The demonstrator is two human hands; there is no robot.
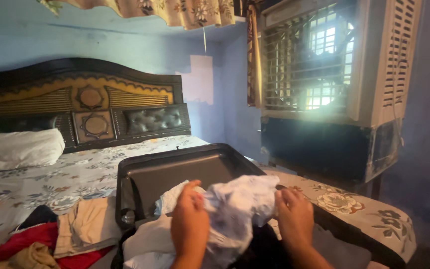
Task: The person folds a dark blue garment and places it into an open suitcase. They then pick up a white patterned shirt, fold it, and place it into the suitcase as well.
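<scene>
White cloth [240,204] w/ a faint purplish print is bunched up btwn both hands, held right over the open suitcase [175,172] near the bottom middle of the view. Left hand [189,219] grips the left side of it, fingers [195,192] curled over and pressed into the fabric. Right hand [294,214] has the right edge, fingers folded around it w/ the thumb side facing up. More white fabric [145,244] hangs below the left hand, and something dark sits under the cloth inside the case, can't tell what exactly.

Suitcase is dark grey/black, lid propped open toward the headboard, sitting on the bed [75,174] w/ a floral sheet. Just left of the case there's a folded beige garment [88,226], then a red one [26,239] and a bit of black fabric, all in a loose pile. White pillow [16,149] rests further back on the left against the dark wood headboard [85,99] w/ gold trim. On the right, well apart from the hands, a big air cooler [334,89] stands by the blue wall, bright light coming through its grille.
</scene>
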